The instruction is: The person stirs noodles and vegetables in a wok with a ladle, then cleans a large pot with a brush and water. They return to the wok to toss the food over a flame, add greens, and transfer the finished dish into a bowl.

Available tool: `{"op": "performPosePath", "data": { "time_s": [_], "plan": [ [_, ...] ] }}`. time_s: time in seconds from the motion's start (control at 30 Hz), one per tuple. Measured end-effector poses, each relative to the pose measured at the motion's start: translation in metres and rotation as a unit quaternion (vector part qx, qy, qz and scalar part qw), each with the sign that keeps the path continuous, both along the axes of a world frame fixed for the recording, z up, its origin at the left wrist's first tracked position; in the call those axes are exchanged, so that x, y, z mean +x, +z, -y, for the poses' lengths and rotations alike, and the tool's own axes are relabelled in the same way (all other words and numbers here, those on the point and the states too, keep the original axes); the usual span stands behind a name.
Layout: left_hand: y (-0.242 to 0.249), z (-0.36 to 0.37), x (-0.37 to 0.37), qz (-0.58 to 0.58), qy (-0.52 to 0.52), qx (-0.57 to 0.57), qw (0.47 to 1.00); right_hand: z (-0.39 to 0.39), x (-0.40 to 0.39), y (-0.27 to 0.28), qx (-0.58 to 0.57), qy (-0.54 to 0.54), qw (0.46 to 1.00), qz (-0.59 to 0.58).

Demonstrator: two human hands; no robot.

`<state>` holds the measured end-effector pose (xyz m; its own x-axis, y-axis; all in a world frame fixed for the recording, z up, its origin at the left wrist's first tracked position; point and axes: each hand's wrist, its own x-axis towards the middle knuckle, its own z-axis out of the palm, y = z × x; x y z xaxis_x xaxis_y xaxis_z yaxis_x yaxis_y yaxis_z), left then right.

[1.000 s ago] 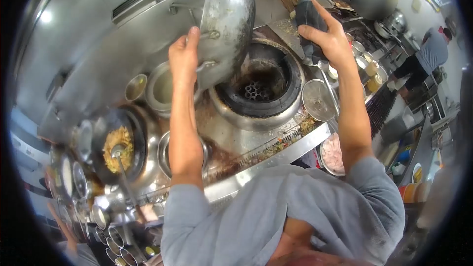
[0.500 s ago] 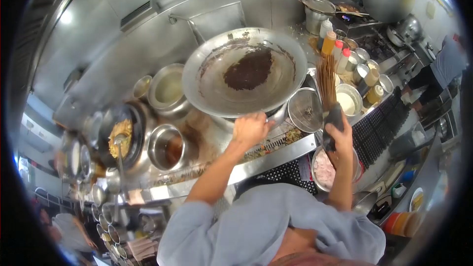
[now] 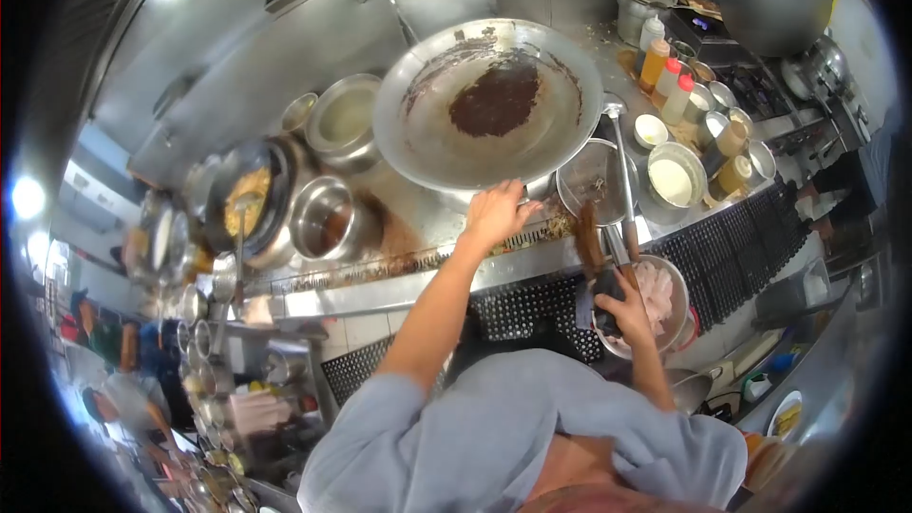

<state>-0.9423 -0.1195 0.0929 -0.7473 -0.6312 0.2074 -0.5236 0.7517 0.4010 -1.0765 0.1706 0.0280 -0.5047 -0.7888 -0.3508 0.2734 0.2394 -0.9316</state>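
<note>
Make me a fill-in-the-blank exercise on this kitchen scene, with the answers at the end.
1. The ____ hand is at the near rim of the large wok.
2. The right hand holds a brush with its bristles pointing ____ the grey shirt.
3. Two squeeze bottles have ____ tops.
4. Beside the right hand, a metal bowl holds pale ____ pieces.

Missing words: left; away from; red; pink.

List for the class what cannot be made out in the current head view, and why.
Head view:
Whatever lies beneath the wide, grey metal wok: the wok hides it.
Whether the left hand grips or merely touches the wok's near side: the hand hides the contact.
Part of the round metal bowl of pale pink pieces: the right hand and brown-bristled brush cover it.
The dark grey, rounded shape at upper right: too blurred to identify.
</note>
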Motion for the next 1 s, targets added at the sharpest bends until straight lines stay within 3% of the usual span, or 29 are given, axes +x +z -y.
{"op": "performPosePath", "data": {
  "time_s": [0.13, 0.2, 0.27, 0.33, 0.43, 0.53, 0.6, 0.63, 0.67, 0.7, 0.77, 0.8, 0.83, 0.87, 0.93, 1.0],
  "plan": [
    [0.001, -0.006, 0.005, -0.064, -0.023, -0.014, 0.998, 0.021, 0.036, 0.0, 0.046, 0.105, 0.992, -0.061],
    [0.013, -0.014, 0.018, -0.267, -0.043, -0.112, 0.956, 0.037, 0.053, 0.0, 0.029, 0.183, 0.979, -0.09],
    [0.003, -0.018, 0.054, -0.299, 0.0, -0.114, 0.947, 0.051, 0.069, -0.001, 0.052, 0.239, 0.964, -0.106],
    [-0.017, -0.02, 0.116, -0.327, 0.04, 0.02, 0.944, 0.072, 0.086, -0.018, 0.011, 0.26, 0.957, -0.125],
    [-0.083, -0.035, 0.233, -0.257, 0.228, 0.058, 0.937, 0.108, 0.114, -0.011, 0.032, 0.289, 0.948, -0.13],
    [-0.175, -0.092, 0.368, -0.16, 0.424, 0.15, 0.878, 0.139, 0.149, 0.004, -0.033, 0.28, 0.948, -0.145],
    [-0.237, -0.158, 0.461, -0.005, 0.482, 0.208, 0.851, 0.158, 0.17, -0.023, -0.063, 0.258, 0.938, -0.223],
    [-0.28, -0.198, 0.499, 0.066, 0.521, 0.271, 0.807, 0.168, 0.176, -0.043, -0.015, 0.278, 0.921, -0.272],
    [-0.283, -0.247, 0.526, 0.079, 0.545, 0.347, 0.76, 0.177, 0.176, -0.067, 0.033, 0.293, 0.9, -0.321],
    [-0.351, -0.306, 0.558, 0.054, 0.618, 0.357, 0.698, 0.185, 0.168, -0.09, 0.035, 0.31, 0.904, -0.294],
    [-0.359, -0.396, 0.579, 0.22, 0.567, 0.379, 0.698, 0.213, 0.162, -0.109, 0.033, 0.345, 0.91, -0.229],
    [-0.344, -0.431, 0.585, 0.299, 0.469, 0.418, 0.718, 0.204, 0.158, -0.097, 0.044, 0.359, 0.913, -0.188],
    [-0.33, -0.456, 0.585, 0.359, 0.38, 0.44, 0.73, 0.195, 0.205, -0.011, 0.049, 0.368, 0.916, -0.153],
    [-0.318, -0.474, 0.58, 0.383, 0.332, 0.449, 0.736, 0.21, 0.225, -0.002, 0.052, 0.37, 0.915, -0.154],
    [-0.317, -0.5, 0.578, 0.322, 0.334, 0.429, 0.775, 0.207, 0.246, 0.006, 0.059, 0.397, 0.916, 0.007],
    [-0.322, -0.501, 0.583, 0.236, 0.385, 0.343, 0.824, 0.226, 0.302, 0.038, 0.124, 0.441, 0.884, 0.091]
  ]
}}
